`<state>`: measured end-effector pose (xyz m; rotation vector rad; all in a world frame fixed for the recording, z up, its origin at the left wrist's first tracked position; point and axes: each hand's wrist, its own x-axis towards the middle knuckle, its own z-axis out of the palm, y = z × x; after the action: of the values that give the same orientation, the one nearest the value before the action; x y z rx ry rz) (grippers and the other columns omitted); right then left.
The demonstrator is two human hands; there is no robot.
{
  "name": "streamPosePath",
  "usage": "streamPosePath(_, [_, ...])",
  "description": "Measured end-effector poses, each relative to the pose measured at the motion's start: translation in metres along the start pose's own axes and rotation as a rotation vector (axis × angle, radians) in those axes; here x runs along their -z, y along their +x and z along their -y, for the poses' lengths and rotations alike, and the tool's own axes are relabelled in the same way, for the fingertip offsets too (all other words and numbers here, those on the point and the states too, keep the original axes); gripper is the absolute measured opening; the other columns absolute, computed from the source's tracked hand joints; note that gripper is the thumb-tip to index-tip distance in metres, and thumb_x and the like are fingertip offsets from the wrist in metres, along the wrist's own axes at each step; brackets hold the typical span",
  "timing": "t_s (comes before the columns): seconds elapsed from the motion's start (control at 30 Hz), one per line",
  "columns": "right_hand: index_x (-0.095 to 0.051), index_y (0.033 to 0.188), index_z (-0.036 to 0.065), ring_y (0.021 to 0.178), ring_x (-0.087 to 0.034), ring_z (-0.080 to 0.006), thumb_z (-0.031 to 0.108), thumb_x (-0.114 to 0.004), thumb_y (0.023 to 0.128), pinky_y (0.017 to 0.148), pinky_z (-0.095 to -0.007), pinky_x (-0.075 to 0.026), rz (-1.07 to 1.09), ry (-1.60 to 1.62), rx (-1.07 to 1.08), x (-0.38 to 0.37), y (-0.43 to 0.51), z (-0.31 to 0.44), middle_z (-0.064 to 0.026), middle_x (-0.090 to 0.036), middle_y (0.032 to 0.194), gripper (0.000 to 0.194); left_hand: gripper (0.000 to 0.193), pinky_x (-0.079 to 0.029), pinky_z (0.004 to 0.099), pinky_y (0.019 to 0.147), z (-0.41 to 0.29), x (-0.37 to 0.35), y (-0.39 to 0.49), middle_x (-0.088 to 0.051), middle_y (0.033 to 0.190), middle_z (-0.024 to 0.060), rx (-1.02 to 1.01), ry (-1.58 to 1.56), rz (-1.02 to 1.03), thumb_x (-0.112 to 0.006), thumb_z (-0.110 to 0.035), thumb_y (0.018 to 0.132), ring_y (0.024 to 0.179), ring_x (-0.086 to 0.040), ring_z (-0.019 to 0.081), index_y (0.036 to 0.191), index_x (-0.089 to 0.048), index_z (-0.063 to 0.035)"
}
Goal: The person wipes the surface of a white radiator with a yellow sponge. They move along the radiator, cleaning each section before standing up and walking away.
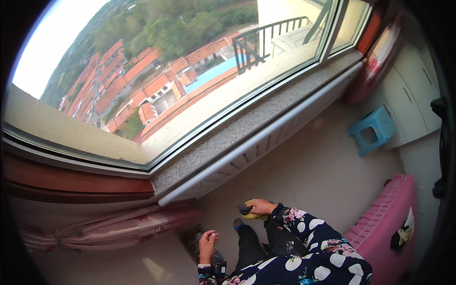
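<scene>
My right hand [262, 207] grips a bunched yellow and grey cloth [253, 215] above the tiled floor, in front of my legs. To its left, my left hand [207, 245] is held up with the fingers loosely curled and no object seen in it. It hovers near the lower end of a pink curtain [156, 224], apart from it. Ahead of both hands runs a speckled stone windowsill [228, 137] under a large window [199, 82]. Below the sill stands a white radiator [249, 153].
A blue plastic stool [374, 130] stands by white cabinets [406, 92] at the right. Close on my right is a piece of furniture with a pink cover [386, 217]. Another tied curtain [374, 64] hangs at the far window end. Outside are a balcony railing [269, 39] and red roofs.
</scene>
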<state>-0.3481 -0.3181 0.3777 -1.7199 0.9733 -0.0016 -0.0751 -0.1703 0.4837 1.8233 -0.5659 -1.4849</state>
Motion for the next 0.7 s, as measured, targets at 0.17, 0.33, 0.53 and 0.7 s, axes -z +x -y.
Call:
streamPosePath(0.17, [-0.065, 0.110, 0.013, 0.107, -0.056, -0.0339, 0.024, -0.065, 0.073, 0.093, -0.0379, -0.045, -0.421, -0.073, -0.157, 0.054, -0.072, 0.010, -0.0167, -0.059, 0.116, 0.038, 0.018, -0.049, 0.0224, 0.070, -0.026, 0.031, 0.018, -0.066, 0.091, 0.0083, -0.097, -0.009, 0.021, -0.054, -0.012, 0.091, 0.078, -0.061, 0.0114, 0.104, -0.058, 0.0002])
streamPosePath(0.33, [-0.061, 0.109, -0.001, 0.106, -0.057, -0.0332, 0.020, -0.067, 0.075, 0.094, -0.0359, -0.043, -1.034, 0.031, -0.181, 0.085, -0.177, 0.065, -0.0207, -0.059, 0.114, 0.041, 0.014, -0.048, 0.0216, 0.068, -0.067, 0.042, 0.040, -0.065, 0.087, 0.0062, -0.260, -0.005, 0.114, -0.054, -0.011, 0.092, 0.074, -0.059, 0.0097, 0.100, -0.058, -0.0007])
streamPosePath(0.53, [-0.060, 0.110, -0.002, 0.100, -0.058, -0.0213, 0.013, -0.065, 0.078, 0.090, -0.0305, -0.043, -1.422, 0.399, -0.276, 0.035, -0.297, 0.124, -0.0126, -0.062, 0.106, 0.035, 0.013, -0.049, 0.0221, 0.066, -0.125, -0.012, 0.059, -0.065, 0.085, 0.0073, -0.282, 0.010, 0.366, -0.053, -0.013, 0.092, 0.072, -0.060, 0.0110, 0.098, -0.058, -0.0022])
streamPosePath(0.7, [-0.059, 0.113, -0.001, 0.097, -0.057, -0.0134, 0.008, -0.063, 0.080, 0.090, -0.0287, -0.043, -1.665, 0.752, -0.086, 0.021, -0.338, 0.132, -0.0047, -0.063, 0.104, 0.034, 0.011, -0.050, 0.0248, 0.061, -0.165, -0.109, 0.051, -0.064, 0.081, 0.0080, -0.114, -0.292, 0.561, -0.054, -0.013, 0.091, 0.067, -0.061, 0.0140, 0.098, -0.056, -0.0053])
